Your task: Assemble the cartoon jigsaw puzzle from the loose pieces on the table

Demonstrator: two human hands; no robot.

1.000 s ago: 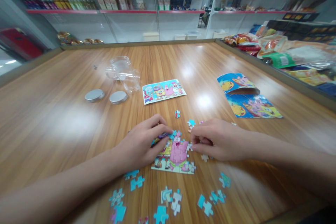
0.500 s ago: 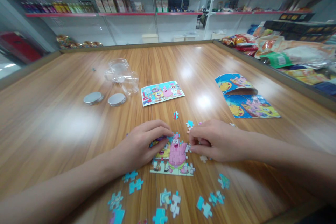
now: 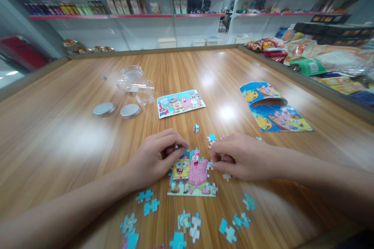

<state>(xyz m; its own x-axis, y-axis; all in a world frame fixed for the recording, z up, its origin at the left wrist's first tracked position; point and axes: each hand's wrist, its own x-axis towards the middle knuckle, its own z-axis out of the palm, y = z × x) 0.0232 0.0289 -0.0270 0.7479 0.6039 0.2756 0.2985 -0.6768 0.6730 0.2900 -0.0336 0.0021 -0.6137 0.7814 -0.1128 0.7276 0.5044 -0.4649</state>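
Observation:
A partly joined cartoon jigsaw (image 3: 191,175) lies on the wooden table (image 3: 58,132) in front of me. My left hand (image 3: 153,157) rests at its upper left corner, fingers curled and pinched on a small puzzle piece. My right hand (image 3: 239,156) sits at the jigsaw's right edge, fingers curled and pressed on a piece there. Several loose blue pieces (image 3: 187,221) lie along the near edge, and a few more pieces (image 3: 196,128) sit just beyond my hands.
A printed reference picture (image 3: 180,103) lies beyond the jigsaw. Two round metal lids (image 3: 117,109) and clear jars (image 3: 136,81) are at the back left. An opened colourful puzzle bag (image 3: 274,111) lies to the right. Snack packets (image 3: 315,60) and shelves surround the table.
My left hand has lifted off the jigsaw's left part, uncovering the yellow character, and now pinches at the top corner. My right hand has barely moved.

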